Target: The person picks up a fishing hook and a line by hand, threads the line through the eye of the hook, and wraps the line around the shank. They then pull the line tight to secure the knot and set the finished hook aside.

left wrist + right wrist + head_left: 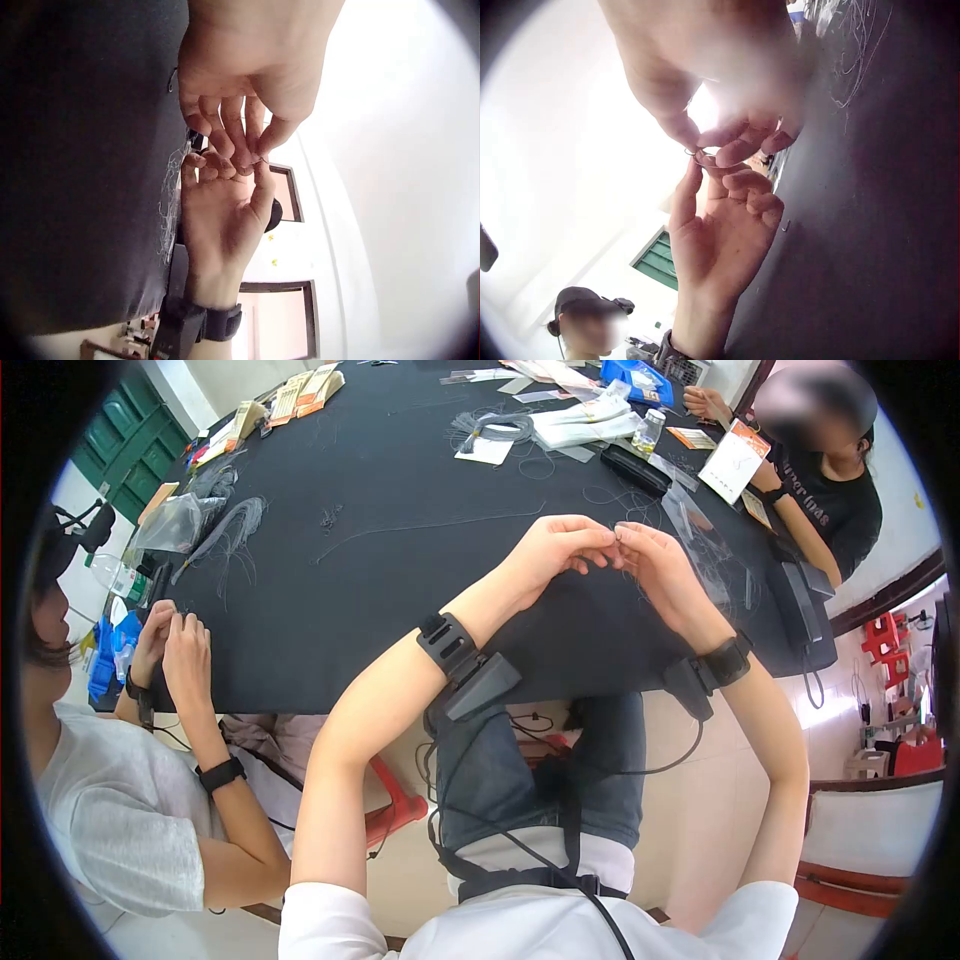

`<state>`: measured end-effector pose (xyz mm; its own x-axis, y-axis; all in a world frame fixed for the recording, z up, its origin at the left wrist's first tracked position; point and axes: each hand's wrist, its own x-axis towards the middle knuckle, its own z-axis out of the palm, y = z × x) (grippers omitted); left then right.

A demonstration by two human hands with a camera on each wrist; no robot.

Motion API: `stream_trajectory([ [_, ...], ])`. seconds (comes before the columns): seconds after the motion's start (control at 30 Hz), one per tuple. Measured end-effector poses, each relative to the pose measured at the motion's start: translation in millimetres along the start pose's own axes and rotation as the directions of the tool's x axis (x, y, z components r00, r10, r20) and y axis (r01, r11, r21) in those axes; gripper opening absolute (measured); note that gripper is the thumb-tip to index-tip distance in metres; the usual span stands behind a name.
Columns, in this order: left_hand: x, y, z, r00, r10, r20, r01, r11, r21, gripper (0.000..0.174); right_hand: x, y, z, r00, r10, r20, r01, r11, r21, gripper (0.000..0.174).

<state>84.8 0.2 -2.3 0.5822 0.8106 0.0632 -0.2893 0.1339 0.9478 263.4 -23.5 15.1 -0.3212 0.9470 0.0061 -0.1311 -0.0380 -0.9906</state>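
Observation:
My left hand and right hand meet fingertip to fingertip above the black table. Between them is a small, thin, curved piece like a fish hook, with a fine fishing line bending along the fingers. The left thumb and forefinger pinch this piece from one side. From the other side, the right thumb and forefinger pinch at the same spot, their tips covering most of it. I cannot tell which fingertips bear on hook and which on line. A small dark hook lies on the table below.
Coiled grey line and white plastic bags lie at the back. A black case and clear plastic sleeves are beyond my right hand. Another line bundle lies left. People sit at both sides, one holding a card.

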Motion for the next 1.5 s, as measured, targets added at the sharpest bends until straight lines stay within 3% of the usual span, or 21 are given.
stream_trajectory([
  [0.33,0.8,-0.5,-3.2,1.000,-0.009,-0.030,0.008,1.000,-0.008,0.013,2.1,-4.7,-2.4,0.991,0.092,0.094,-0.097,0.994,0.055,0.017],
  [0.63,0.6,1.3,-2.5,0.996,0.025,-0.088,-0.021,0.998,0.052,0.013,-6.9,-10.1,11.5,0.989,0.145,-0.002,-0.145,0.988,0.049,0.022],
  [0.83,2.7,-0.5,-3.0,0.984,0.104,-0.146,-0.071,0.974,0.217,0.014,-15.4,-25.4,1.3,0.942,0.330,0.060,-0.306,0.920,-0.244,0.019],
  [0.93,3.2,-1.3,-3.0,0.975,0.108,-0.192,-0.046,0.952,0.303,0.013,-19.3,-32.7,1.1,0.958,0.286,0.033,-0.265,0.921,-0.287,0.017],
  [1.17,3.6,0.1,-5.3,0.970,0.121,-0.209,-0.070,0.969,0.237,0.013,-24.2,-37.1,4.0,0.982,0.189,0.018,-0.156,0.860,-0.486,0.025],
  [1.5,1.7,3.7,-5.2,0.930,0.152,-0.334,-0.086,0.975,0.203,0.014,-30.8,-32.7,-22.3,0.989,0.150,-0.015,-0.129,0.791,-0.598,0.028],
])
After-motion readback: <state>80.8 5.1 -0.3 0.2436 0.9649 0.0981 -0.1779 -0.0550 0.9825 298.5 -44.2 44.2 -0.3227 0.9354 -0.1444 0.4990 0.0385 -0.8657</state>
